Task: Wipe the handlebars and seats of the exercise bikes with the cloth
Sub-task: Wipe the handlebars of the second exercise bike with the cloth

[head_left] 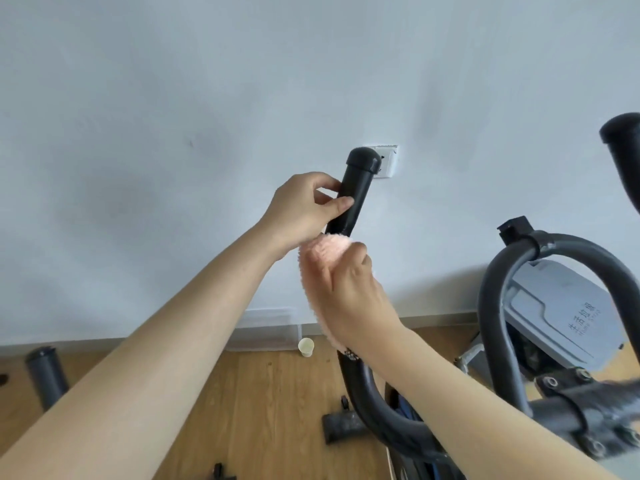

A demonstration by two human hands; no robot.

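Observation:
A black handlebar [358,181] of an exercise bike rises upright in the middle of the view, capped at its top. My left hand [304,209] grips it just below the cap, thumb across the front. Right beneath, my right hand [349,292] is closed on a fluffy pink cloth [322,258] wrapped around the bar; the cloth hangs down along the tube. The bar curves down into the bike frame [388,417]. A second handlebar end [623,140] shows at the right edge.
A white wall with a socket plate [388,161] stands close behind the bar. A grey console [568,317] and curved tube [498,306] sit at right. On the wooden floor are a paper cup [306,347] and a dark cylinder [46,372] at left.

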